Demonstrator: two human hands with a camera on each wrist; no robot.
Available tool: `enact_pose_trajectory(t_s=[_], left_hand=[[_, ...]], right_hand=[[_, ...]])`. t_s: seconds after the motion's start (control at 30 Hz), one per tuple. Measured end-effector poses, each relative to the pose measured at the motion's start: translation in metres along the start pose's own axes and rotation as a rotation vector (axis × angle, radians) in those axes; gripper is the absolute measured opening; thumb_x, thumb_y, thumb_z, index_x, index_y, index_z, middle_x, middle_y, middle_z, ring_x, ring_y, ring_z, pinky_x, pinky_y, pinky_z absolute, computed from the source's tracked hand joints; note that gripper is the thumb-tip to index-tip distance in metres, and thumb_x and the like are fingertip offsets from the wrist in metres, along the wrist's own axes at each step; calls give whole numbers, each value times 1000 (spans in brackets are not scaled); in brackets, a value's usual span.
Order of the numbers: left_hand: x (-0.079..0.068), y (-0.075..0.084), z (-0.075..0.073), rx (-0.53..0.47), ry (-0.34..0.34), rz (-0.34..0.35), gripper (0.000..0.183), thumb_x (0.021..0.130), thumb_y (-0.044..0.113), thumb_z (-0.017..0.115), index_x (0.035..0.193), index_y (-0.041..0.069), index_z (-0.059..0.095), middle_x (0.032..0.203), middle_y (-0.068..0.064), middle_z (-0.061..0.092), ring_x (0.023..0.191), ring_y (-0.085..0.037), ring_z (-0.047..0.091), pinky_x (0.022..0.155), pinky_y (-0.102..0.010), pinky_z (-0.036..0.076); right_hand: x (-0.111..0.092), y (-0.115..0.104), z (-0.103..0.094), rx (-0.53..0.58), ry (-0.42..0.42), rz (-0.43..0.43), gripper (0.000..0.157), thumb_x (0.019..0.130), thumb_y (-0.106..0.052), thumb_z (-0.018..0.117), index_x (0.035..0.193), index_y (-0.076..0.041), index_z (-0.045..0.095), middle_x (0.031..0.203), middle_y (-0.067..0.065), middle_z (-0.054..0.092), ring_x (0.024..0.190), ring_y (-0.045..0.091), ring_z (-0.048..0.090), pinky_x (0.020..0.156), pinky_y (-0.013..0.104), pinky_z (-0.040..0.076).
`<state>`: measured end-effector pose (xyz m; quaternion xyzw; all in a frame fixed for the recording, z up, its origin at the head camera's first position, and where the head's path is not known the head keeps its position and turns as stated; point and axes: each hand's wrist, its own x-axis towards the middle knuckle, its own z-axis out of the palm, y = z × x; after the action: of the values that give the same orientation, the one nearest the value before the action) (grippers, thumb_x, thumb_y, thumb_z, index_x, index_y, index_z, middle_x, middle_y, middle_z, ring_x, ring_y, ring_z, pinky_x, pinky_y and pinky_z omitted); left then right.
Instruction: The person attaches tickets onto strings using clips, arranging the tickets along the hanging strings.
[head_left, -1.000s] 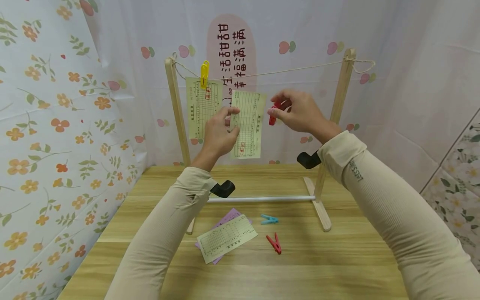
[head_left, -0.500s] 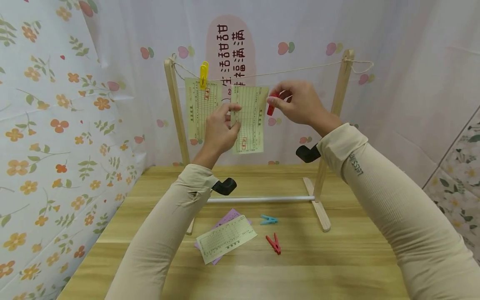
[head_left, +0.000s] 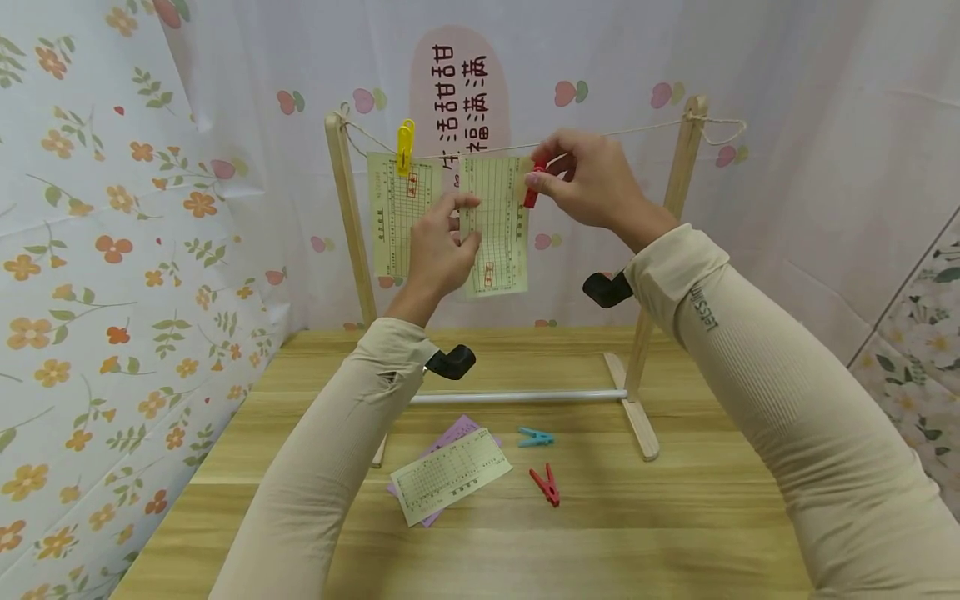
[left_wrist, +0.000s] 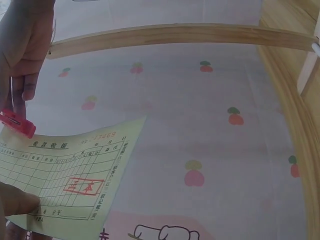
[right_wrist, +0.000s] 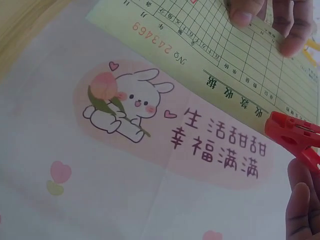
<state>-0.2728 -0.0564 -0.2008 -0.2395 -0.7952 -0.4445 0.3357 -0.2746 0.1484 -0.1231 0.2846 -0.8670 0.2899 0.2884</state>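
Observation:
My left hand (head_left: 442,250) pinches the left edge of a pale green receipt slip (head_left: 497,229), which hangs upright with its top edge just under the string (head_left: 622,131). In my right hand (head_left: 592,179) is a red clothespin (head_left: 535,185), pinched between thumb and fingers at the slip's upper right edge. The right wrist view shows the red clothespin (right_wrist: 292,135) close to the slip's printed edge; whether it touches the paper I cannot tell. To the left, a yellow clothespin (head_left: 405,148) fastens another green slip (head_left: 390,221) to the string.
The string runs between two wooden posts (head_left: 682,167) joined low down by a white rod (head_left: 525,397). On the wooden table (head_left: 660,525) lie a green slip (head_left: 450,477) over a purple one (head_left: 455,433), a blue clothespin (head_left: 536,437) and a red one (head_left: 546,485).
Both hands have risen, bringing the slip up toward the string. My right hand has also moved left, and the red clothespin is now at the slip's edge instead of apart from it.

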Motion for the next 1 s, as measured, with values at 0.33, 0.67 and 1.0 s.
enact_pose_trajectory(t_s=[0.33, 0.67, 1.0], left_hand=[[5, 4, -2, -35, -8, -60, 35, 86, -2, 64, 121, 4, 61, 123, -9, 59, 97, -23, 62, 80, -30, 53], [6, 0, -3, -54, -9, -85, 35, 86, -2, 64, 121, 4, 60, 125, -10, 59, 100, -25, 62, 81, -31, 53], [6, 1, -4, -66, -14, -89, 37, 86, -2, 64, 122, 4, 60, 126, -9, 58, 100, -24, 61, 80, -30, 53]], right_hand=[[12, -11, -5, -1, 6, 30, 42, 90, -22, 70, 124, 2, 61, 108, 13, 69, 93, 22, 66, 75, 22, 47], [21, -20, -8, 16, 15, 62, 35, 90, -22, 71, 116, 0, 63, 104, 11, 69, 92, 19, 65, 75, 22, 46], [32, -31, -6, 54, 89, -3, 22, 92, -15, 67, 107, 0, 64, 98, 9, 69, 79, 11, 58, 69, 20, 41]])
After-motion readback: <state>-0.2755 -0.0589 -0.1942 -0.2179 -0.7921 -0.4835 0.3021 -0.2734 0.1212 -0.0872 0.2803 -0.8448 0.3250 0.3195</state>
